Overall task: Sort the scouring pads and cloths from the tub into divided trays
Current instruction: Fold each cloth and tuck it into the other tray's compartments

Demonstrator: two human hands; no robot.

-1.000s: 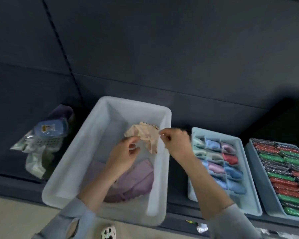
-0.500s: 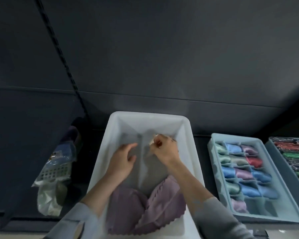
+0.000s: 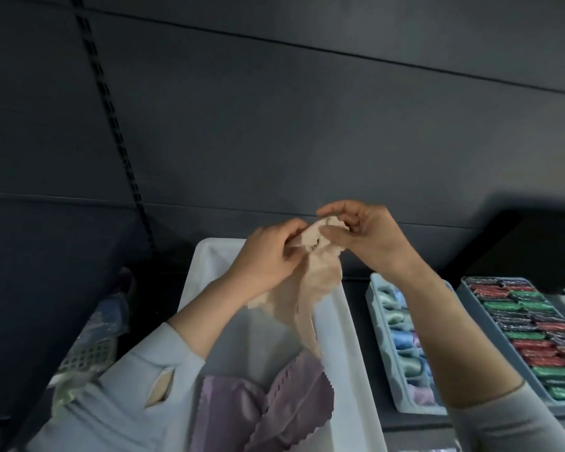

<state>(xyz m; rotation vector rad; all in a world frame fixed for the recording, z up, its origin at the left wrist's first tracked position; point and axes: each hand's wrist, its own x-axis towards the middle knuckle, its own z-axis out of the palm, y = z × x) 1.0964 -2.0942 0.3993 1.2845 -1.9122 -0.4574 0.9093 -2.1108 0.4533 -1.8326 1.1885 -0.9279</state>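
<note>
Right now the biggest thing is the white tub (image 3: pixel 349 347), which sits in the middle of the dark table, close to the near edge. Toward the right side of the table is a light blue divided tray (image 3: pixel 377 324) with folded blue, green and pink cloths tucked into its little boxes, and past it, by the right edge, a grey tray (image 3: pixel 463 285) is packed with red, green and dark scouring pads. Purple cloths (image 3: pixel 274 406) lie in the near end of the tub and have not been sorted. A peach cloth (image 3: pixel 317 275) is up in the air over the far end of the tub, hanging down loose. The left hand (image 3: pixel 268 256) is pinching its top edge, and the right hand (image 3: pixel 362 233) is pinching the same top edge just beside it, so both hands hold the one cloth. It looks like the step is folding or bunching this cloth up small. Next, I think the cloth has to be made small enough to fit one little box, then carried to the right to the blue tray. The near end of that tray is partly hidden by the right arm, so I cannot tell which box is free.
</note>
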